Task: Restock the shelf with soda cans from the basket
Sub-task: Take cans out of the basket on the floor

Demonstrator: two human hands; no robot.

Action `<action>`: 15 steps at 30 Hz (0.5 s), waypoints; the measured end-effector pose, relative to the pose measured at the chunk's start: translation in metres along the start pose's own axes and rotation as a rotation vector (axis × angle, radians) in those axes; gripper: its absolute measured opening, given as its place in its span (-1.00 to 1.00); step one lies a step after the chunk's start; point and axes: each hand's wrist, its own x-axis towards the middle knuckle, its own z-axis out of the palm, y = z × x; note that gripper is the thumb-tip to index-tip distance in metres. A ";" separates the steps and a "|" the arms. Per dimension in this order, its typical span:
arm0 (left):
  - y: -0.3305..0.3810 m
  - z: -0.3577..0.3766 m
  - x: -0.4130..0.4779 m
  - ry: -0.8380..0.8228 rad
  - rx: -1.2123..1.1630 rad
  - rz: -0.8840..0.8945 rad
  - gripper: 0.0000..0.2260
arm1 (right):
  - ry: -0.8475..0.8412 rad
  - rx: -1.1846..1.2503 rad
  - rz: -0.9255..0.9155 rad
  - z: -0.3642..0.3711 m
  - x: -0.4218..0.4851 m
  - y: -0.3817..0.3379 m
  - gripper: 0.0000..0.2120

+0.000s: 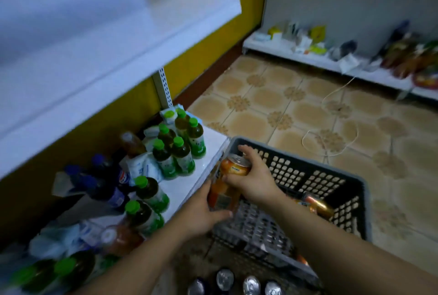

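Two cans clamped: my right grip (pixel 253 176) wraps the upper can (pixel 237 168), my left grip (pixel 201 214) the lower can (pixel 221 196), both leaning toward the shelf (pixel 212 138) just left; left nearer.

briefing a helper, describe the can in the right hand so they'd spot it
Find the grey basket on the floor. At its left rim the left hand holds the lower can; the right hand grips the upper can, silver top showing.

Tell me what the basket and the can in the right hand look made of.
The basket looks like moulded plastic, matte dark grey: its walls are a grid of holes. The can in the right hand looks like thin metal, probably aluminium: shiny silver lid, glossy orange printed wall.
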 end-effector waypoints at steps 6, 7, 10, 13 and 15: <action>0.103 -0.076 -0.131 0.206 -0.169 0.150 -0.09 | -0.037 0.154 -0.264 0.014 -0.099 -0.145 -0.35; 0.115 -0.087 -0.154 0.257 -0.171 0.185 -0.10 | -0.036 0.178 -0.313 0.020 -0.115 -0.167 -0.34; 0.147 -0.113 -0.223 0.443 -0.167 0.277 -0.25 | -0.082 0.257 -0.408 0.044 -0.159 -0.222 -0.29; 0.159 -0.134 -0.282 0.620 -0.151 0.358 -0.38 | -0.180 0.126 -0.486 0.076 -0.201 -0.265 -0.25; 0.156 -0.148 -0.320 0.670 -0.124 0.383 -0.39 | -0.194 0.049 -0.508 0.100 -0.220 -0.284 -0.23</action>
